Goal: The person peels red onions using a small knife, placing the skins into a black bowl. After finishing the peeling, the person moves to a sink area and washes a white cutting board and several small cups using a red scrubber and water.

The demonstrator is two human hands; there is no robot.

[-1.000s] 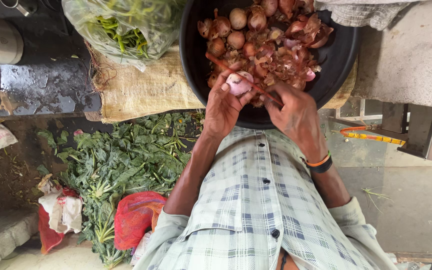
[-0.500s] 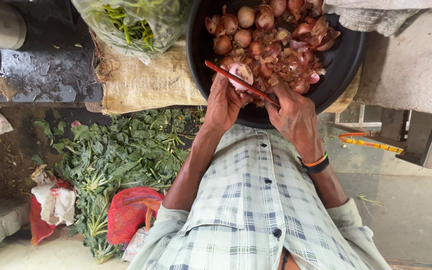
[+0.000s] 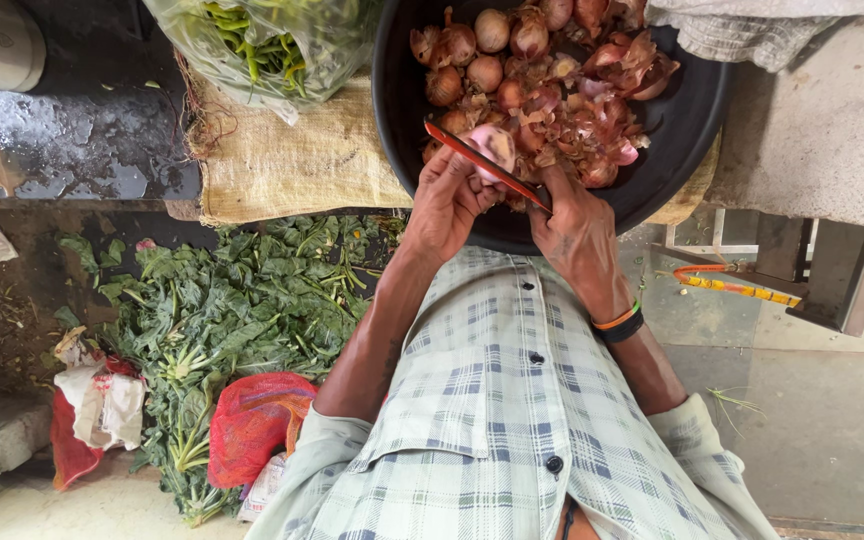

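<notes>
Peeling was underway: left hand (image 3: 449, 200) fingers pinched a small onion (image 3: 493, 146); right hand (image 3: 577, 235) gripped the knife (image 3: 484, 165) across it, above the bowl (image 3: 687, 120).

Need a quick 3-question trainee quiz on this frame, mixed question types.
1. True or false: the left hand holds a small peeled pinkish onion.
2. Which thing does the right hand grip? A) red-handled knife B) spoon C) brush
3. Fill in: the unpeeled onions and loose skins lie in a round ____ bowl.

Key: 1 true. 2 A. 3 black.

Extra detail for checking: a heap of green leafy vegetables lies on the ground beside a red mesh bag, on the left-hand side of the person.
</notes>
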